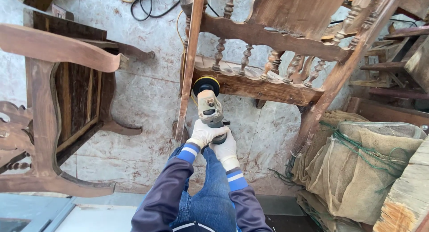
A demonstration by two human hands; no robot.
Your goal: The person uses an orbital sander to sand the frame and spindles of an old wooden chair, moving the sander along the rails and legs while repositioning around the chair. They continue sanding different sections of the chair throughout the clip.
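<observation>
Wooden chair at far left, lying on its side on a pale tiled floor, dark stained, curved arm uppermost.

Centre: second chair frame, tipped over, turned spindles between two rails, one long leg running down toward the person's knees.

Grinder held out in front of the body. Long axis runs away from the person, nearly straight up the view, tilted slightly left. Black pad with yellow rim at the far end, pointing away and meeting the lower rail at its left end, just beside the long leg. Whether the pad touches the wood or sits a hair off it, cannot tell.

Left hand, white glove, wrapped tight around the rear of the grinder body. Right hand, also gloved, closed around the handle end just behind and slightly right of the left. Left hand is the nearer to the pad. Both sleeves dark with blue and white cuffs; jeans below.

Right side: burlap sacks heaped with green cord, rough timber at the corner.
</observation>
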